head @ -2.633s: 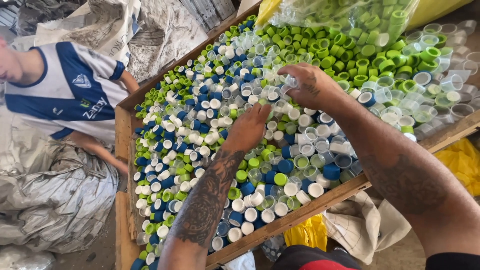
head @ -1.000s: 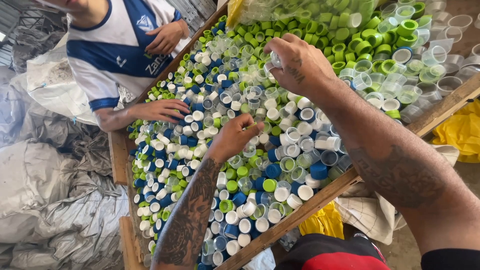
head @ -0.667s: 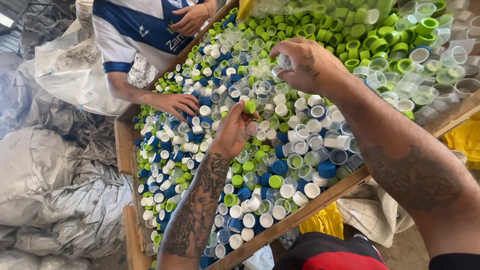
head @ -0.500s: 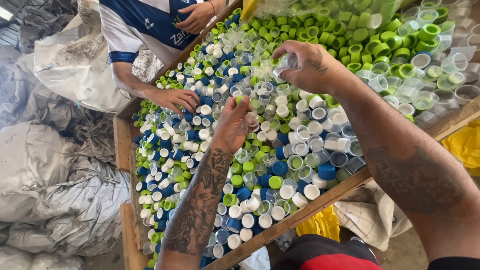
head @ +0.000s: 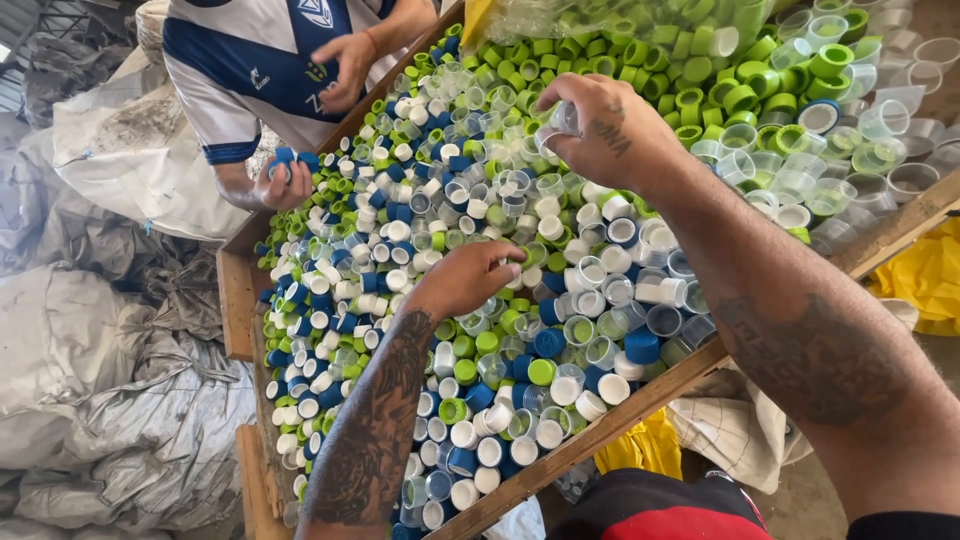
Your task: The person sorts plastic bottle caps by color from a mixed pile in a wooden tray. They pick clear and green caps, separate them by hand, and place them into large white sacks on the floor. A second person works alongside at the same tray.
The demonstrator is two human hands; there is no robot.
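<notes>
We list smooth, glossy plastic caps (head: 520, 330), some clear; a rough, unfinished wooden tray (head: 640, 400); crinkled woven plastic sacks (head: 120, 400); a co-worker's matt cloth jersey (head: 250, 60).

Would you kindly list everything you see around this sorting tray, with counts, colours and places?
Bottle caps: too many to count; white, blue, green and clear; spread across the tray.
Green caps: a large heap, far right end of the tray.
Clear cups: a dozen or more, right edge.
Wooden tray: one, brown, holds all the caps.
Sacks: several, grey-white, on the left.
Yellow bags: at least two, below the tray on the right.
Co-worker's hand: one, holding blue caps at the far left rim; a second hand rests against a blue-and-white shirt.
Left hand: on the caps mid-tray.
Right hand: raised, grip on a clear cap.
</notes>
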